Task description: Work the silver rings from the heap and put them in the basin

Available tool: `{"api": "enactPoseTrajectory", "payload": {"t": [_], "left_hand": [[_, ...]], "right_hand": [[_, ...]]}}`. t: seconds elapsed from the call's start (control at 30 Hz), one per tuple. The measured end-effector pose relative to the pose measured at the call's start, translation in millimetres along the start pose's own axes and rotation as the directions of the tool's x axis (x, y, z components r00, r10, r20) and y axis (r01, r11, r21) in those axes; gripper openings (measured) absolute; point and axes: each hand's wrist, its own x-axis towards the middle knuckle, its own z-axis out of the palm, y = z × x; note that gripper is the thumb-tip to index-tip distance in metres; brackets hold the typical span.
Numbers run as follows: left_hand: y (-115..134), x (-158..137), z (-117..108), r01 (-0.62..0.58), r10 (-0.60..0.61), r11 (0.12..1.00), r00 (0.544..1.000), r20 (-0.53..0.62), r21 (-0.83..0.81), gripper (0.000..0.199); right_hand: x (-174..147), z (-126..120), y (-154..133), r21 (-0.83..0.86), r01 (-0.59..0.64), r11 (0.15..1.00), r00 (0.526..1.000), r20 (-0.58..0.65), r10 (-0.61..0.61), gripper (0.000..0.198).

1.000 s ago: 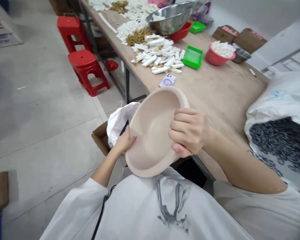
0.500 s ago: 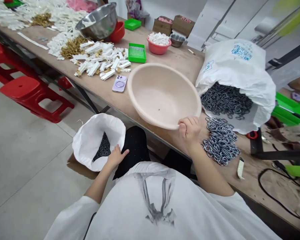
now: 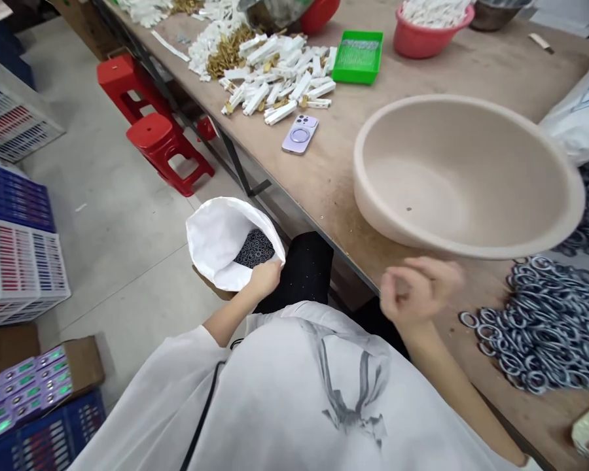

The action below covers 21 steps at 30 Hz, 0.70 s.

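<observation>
My left hand [image 3: 267, 277] is closed on the near right rim of a white woven sack [image 3: 216, 239], which stands beside my leg, its mouth wide. Dark metal rings [image 3: 254, 248] lie inside the sack. My right hand [image 3: 419, 291], slightly blurred, is just in front of a large beige basin [image 3: 442, 176] on the table. Its fingers are loosely curled, with a gap at the thumb and nothing visible in them. One small dark speck shows in the basin. To the right of that hand lies a pile of grey metal rings [image 3: 544, 327] on the tabletop.
On the table [image 3: 319, 190] are a purple phone [image 3: 300, 135], white and brass-coloured parts [image 3: 279, 82], a green tray [image 3: 357, 57] and a red bowl [image 3: 429, 33]. At right, a white bag [image 3: 582, 111] is cut by the frame. Red stools [image 3: 169, 147] and crates [image 3: 22, 261] stand at left.
My right hand has let go of the basin's rim and moved toward me. My left hand has closed on the sack's rim. The view has turned left.
</observation>
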Motion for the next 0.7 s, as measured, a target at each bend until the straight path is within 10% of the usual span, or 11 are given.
{"api": "enactPoseTrajectory", "payload": {"t": [0.1, 0.2, 0.23, 0.33, 0.43, 0.6, 0.7], "left_hand": [[11.5, -11.5, 0.3, 0.009, -0.008, 1.000, 0.998, -0.063, 0.021, 0.043], [18.1, -19.2, 1.5, -0.185, 0.192, 0.981, 0.947, -0.258, 0.051, 0.063], [19.9, -19.8, 4.1, -0.339, 0.347, 0.938, 0.892, -0.289, 0.077, 0.063], [26.7, -6.1, 17.9, -0.790, 0.800, 0.599, 0.596, -0.063, 0.133, 0.046], [50.3, 35.6, 29.3, -0.913, 0.903, 0.381, 0.402, 0.155, 0.150, 0.039], [130.3, 83.8, 26.8, -0.907, 0.889, 0.336, 0.394, 0.233, 0.253, 0.034], [153.6, 68.4, 14.5, -0.962, 0.943, 0.154, 0.210, 0.256, 0.224, 0.034]], "right_hand": [[-13.9, 29.9, -26.3, 0.268, 0.238, 0.934, 0.934, 0.202, -0.296, 0.010], [-34.8, 60.0, -35.5, 0.336, 0.109, 0.935, 0.734, 0.608, -0.304, 0.026], [-44.3, 66.3, -32.8, 0.320, 0.040, 0.947, 0.633, 0.725, -0.272, 0.031], [-78.9, 65.7, -9.6, 0.178, -0.087, 0.980, 0.589, 0.803, -0.093, 0.035], [-118.8, 35.6, 18.3, -0.047, -0.235, 0.971, 0.570, 0.803, 0.176, 0.026], [-187.9, -28.4, 18.9, -0.349, -0.483, 0.803, 0.558, 0.584, 0.590, 0.043], [-223.3, -45.7, -8.8, -0.486, -0.629, 0.607, 0.574, 0.235, 0.784, 0.046]]}}
